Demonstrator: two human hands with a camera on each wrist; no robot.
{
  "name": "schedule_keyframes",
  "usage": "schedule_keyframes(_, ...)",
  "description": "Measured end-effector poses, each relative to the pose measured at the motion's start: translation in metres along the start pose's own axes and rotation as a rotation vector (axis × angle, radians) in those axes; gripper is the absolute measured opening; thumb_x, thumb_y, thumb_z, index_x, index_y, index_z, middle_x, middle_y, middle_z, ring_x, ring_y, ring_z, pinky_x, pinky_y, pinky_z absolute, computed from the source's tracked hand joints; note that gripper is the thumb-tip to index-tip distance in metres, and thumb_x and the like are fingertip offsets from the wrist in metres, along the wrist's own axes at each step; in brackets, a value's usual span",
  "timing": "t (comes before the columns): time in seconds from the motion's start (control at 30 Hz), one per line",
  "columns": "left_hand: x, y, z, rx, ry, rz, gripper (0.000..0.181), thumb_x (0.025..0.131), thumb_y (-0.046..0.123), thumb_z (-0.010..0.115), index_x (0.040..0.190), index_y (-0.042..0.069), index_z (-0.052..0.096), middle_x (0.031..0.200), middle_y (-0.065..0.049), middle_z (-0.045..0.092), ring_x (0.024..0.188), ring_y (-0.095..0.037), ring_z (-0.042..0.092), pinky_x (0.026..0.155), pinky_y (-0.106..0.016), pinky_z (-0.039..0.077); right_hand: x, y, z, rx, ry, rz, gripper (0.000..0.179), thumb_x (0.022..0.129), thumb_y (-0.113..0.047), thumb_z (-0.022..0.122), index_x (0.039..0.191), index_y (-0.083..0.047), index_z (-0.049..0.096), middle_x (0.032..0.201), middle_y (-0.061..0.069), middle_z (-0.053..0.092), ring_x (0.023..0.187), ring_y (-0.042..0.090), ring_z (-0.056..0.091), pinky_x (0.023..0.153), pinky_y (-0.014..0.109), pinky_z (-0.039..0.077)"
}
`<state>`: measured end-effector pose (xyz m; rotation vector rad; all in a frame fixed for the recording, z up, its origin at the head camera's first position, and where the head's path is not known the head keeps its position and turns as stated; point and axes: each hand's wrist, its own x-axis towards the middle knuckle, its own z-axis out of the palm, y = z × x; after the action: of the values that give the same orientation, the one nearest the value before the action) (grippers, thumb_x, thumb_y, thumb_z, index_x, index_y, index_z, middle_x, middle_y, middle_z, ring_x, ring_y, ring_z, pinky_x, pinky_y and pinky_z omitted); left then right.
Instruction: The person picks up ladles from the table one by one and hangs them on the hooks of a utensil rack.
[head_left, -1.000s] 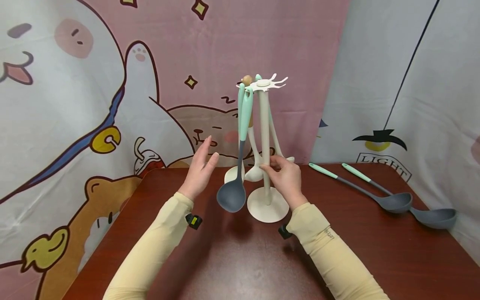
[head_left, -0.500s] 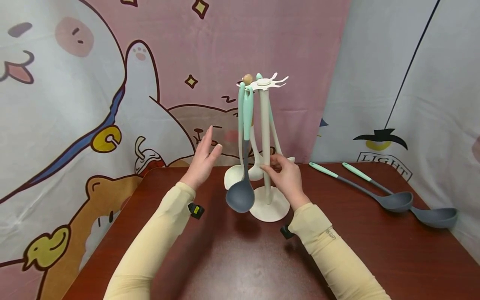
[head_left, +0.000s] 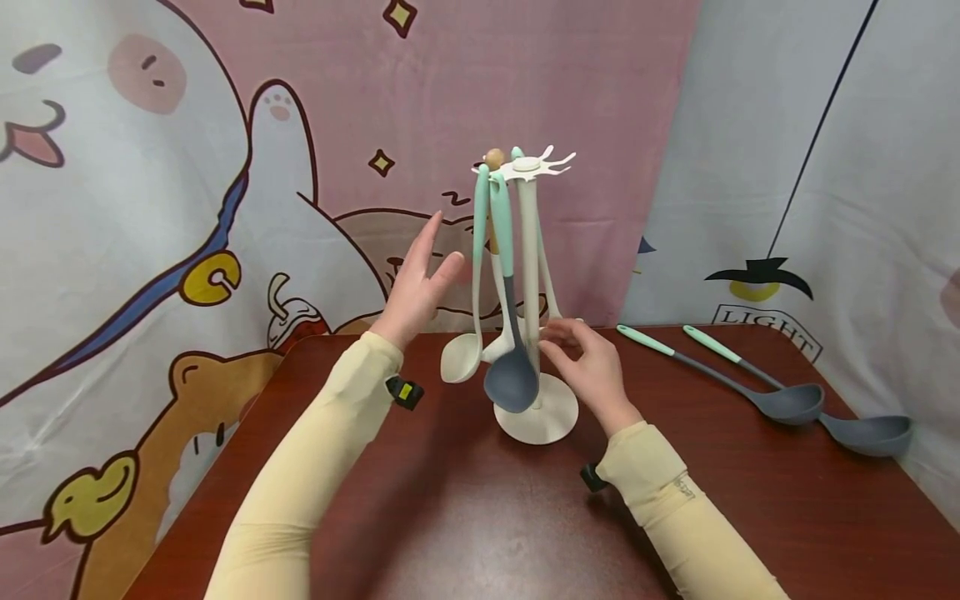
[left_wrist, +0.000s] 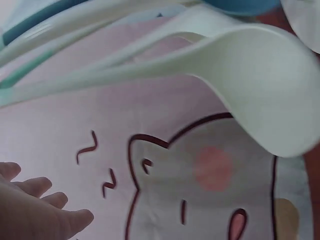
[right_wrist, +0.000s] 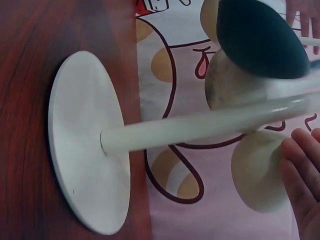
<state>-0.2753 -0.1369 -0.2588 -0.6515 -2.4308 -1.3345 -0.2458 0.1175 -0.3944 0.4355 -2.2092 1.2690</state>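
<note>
Utensil stand [head_left: 532, 287] rises upright on the table [head_left: 420, 517], between two separated hands. The left hand [head_left: 416, 292], outstretched and unburdened, hovers beside a hanging white ladle [head_left: 461, 358]; the right hand [head_left: 592, 371], loosely bent, is just beside the pole [head_left: 528, 225], contact hard to tell. One grey ladle [head_left: 512, 383] hangs before it; farther right lie two grey-bowled utensils [head_left: 791, 405].

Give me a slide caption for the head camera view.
Two hands flank a white utensil stand hung with a grey ladle, while two mint-handled utensils lie on the brown table.
</note>
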Motion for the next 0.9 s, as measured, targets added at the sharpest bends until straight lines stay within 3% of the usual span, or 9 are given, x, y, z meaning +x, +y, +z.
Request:
schedule_keyframes(0.2,0.009,0.022,0.0,-0.029,0.044,0.056,0.111,0.071,0.094,0.04,0.159,0.029,0.021,0.162,0.006,0.02,0.147,-0.014,0.018,0.113,-0.059,0.02,-0.005,0.008,-0.011,-0.04,0.006,-0.043,0.039,0.086,-0.019,0.079,0.122,-0.011,0.067,0.112,0.005,0.071,0.105,0.021,0.066,0.089,0.043,0.052)
schedule_keyframes(0.33,0.013,0.035,0.0,-0.045,0.058,0.075,0.099,0.077,0.081,0.051,0.158,0.031,0.024,0.16,0.009,0.024,0.146,-0.01,0.02,0.114,-0.055,0.021,-0.009,0.013,-0.02,-0.064,-0.007,-0.095,0.045,0.083,-0.016,0.082,0.124,-0.008,0.066,0.114,0.007,0.071,0.111,0.025,0.061,0.094,0.046,0.047)
schedule_keyframes(0.5,0.019,0.048,0.0,-0.108,0.076,0.109,0.095,0.079,0.07,0.06,0.157,0.027,0.027,0.158,0.011,0.029,0.142,-0.003,0.024,0.114,-0.044,0.025,-0.014,0.022,-0.031,-0.094,-0.03,-0.14,0.05,0.08,-0.015,0.084,0.126,-0.007,0.065,0.118,0.008,0.068,0.116,0.027,0.056,0.098,0.048,0.043)
schedule_keyframes(0.67,0.025,0.056,0.001,-0.161,0.12,0.156,0.089,0.081,0.055,0.066,0.155,0.017,0.033,0.154,0.007,0.038,0.137,0.001,0.032,0.111,-0.027,0.029,-0.019,0.035,-0.043,-0.137,-0.069,-0.141,0.055,0.081,-0.018,0.084,0.13,-0.008,0.063,0.125,0.01,0.064,0.12,0.03,0.053,0.1,0.052,0.04)
schedule_keyframes(0.9,0.032,0.066,0.002,-0.214,0.179,0.171,0.078,0.081,0.037,0.075,0.148,0.011,0.043,0.144,-0.002,0.051,0.128,-0.004,0.046,0.107,-0.028,0.036,-0.026,0.055,-0.064,-0.217,-0.127,-0.107,0.06,0.083,-0.026,0.082,0.137,-0.013,0.059,0.137,0.009,0.057,0.129,0.033,0.047,0.105,0.056,0.035)
